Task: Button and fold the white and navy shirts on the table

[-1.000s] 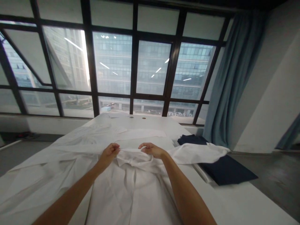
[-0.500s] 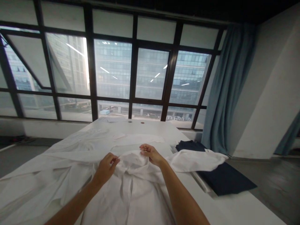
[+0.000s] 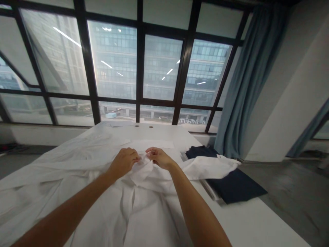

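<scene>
A white shirt (image 3: 144, 202) lies spread on a white table (image 3: 246, 223) in front of me, collar end away from me. My left hand (image 3: 124, 161) and my right hand (image 3: 159, 157) meet at the shirt's collar (image 3: 144, 168), each pinching the bunched white cloth there. One sleeve (image 3: 208, 166) stretches off to the right, over dark fabric. Whether a button is between my fingers is hidden.
Dark navy cloth (image 3: 232, 187) lies on the table's right side, partly under the sleeve. More white fabric (image 3: 46, 171) covers the left of the table. A wall of tall windows (image 3: 140, 65) stands beyond, with a blue curtain (image 3: 244, 82) at the right.
My two hands have come together at the collar, the left moving up and right, the right moving slightly left. The collar cloth is more bunched between them. The view has shifted slightly.
</scene>
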Tool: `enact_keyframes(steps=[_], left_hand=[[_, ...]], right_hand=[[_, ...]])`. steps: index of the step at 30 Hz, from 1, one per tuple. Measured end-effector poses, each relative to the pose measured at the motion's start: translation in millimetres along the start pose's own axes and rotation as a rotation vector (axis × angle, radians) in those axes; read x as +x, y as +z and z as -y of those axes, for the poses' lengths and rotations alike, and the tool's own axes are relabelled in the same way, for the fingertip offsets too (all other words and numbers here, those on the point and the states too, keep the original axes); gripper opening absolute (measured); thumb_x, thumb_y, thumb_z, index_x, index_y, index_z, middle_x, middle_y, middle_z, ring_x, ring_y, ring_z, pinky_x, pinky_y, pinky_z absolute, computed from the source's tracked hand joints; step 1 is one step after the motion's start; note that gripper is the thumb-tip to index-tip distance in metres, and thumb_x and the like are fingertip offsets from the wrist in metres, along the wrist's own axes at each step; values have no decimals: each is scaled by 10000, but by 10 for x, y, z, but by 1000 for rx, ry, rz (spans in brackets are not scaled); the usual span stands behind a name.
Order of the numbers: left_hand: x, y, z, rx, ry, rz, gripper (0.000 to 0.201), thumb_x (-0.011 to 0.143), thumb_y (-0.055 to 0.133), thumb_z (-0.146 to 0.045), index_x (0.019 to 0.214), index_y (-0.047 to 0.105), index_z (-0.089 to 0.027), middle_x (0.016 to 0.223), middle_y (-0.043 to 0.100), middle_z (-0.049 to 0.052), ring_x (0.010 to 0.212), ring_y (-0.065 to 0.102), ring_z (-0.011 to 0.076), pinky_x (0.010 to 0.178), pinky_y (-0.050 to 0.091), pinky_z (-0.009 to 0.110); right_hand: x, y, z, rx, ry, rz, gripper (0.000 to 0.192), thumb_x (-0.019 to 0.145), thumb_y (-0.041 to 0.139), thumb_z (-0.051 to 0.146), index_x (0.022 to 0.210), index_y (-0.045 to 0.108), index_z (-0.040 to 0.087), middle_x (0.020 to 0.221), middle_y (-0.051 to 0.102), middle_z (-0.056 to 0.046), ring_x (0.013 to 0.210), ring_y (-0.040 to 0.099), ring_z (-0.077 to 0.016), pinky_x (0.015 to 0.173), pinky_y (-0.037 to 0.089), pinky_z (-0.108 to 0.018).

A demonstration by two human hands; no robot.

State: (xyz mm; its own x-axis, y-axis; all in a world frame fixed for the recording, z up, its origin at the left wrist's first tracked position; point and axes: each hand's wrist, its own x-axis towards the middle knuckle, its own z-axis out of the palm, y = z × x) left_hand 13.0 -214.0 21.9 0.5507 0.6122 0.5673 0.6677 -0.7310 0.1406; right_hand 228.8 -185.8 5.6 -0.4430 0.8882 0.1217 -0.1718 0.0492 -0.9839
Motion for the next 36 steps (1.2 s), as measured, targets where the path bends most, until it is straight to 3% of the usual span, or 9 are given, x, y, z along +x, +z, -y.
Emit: enact_keyframes(steps=[5,8,12,20,23,28,32,34,36], left_hand=[[72,38,152,-124,-47,-10,199,781,674,-353,947,676,-243,914,660,63,920,540,241,902,347,366],[59,33,273,-131,-44,-41,89,772,679,-302,823,672,-229,902,637,77,923,522,248,904,343,373],[50,40,448,-141,-56,-82,79,816,593,-227,749,630,-204,861,614,76,894,521,240,883,366,368],[-94,97,757,-454,-159,-97,146,773,646,-276,913,669,-240,839,682,28,800,610,209,776,440,300],[-100,20,876,-454,-81,-77,92,803,628,-298,834,688,-236,804,691,32,784,620,201,769,445,287],[-14,-162,963,-322,109,-35,213,908,469,-256,821,655,-201,810,651,49,789,590,177,760,454,280],[90,-193,973,-174,116,-83,259,948,377,-232,818,596,-184,808,609,54,803,551,179,749,457,297],[151,-170,994,-123,48,-85,258,949,365,-226,796,568,-184,801,601,54,795,545,183,748,461,309],[214,-146,1023,-99,-9,-82,248,944,366,-222,776,544,-189,794,593,51,790,543,184,757,463,319]], right_hand=[[-46,4,26,180,-6,61,453,544,851,266,925,615,201,650,526,67,576,456,-64,543,322,-206],[-77,10,9,206,-16,87,466,548,851,241,953,621,211,642,513,70,567,440,-63,543,320,-204],[-80,15,-10,197,-22,25,447,575,842,284,959,625,209,643,503,71,559,434,-62,546,324,-208],[-94,52,-49,191,-53,-67,480,567,853,253,987,627,207,689,534,60,597,463,-66,580,353,-209],[-75,-7,-97,175,-30,-65,483,558,867,270,968,621,204,696,548,58,601,479,-65,594,377,-208],[101,-206,-208,181,-35,-7,522,554,871,350,979,604,208,812,619,17,691,557,-93,678,438,-239],[308,-241,-267,-191,-69,-82,346,607,810,395,817,633,185,737,623,0,669,558,-128,664,452,-278],[362,-178,-230,-494,-155,-216,279,663,749,426,743,648,178,756,644,-32,730,578,-171,707,467,-317],[349,-85,-138,-678,-228,-347,313,783,614,486,800,673,180,824,666,-65,809,600,-203,764,475,-353]])
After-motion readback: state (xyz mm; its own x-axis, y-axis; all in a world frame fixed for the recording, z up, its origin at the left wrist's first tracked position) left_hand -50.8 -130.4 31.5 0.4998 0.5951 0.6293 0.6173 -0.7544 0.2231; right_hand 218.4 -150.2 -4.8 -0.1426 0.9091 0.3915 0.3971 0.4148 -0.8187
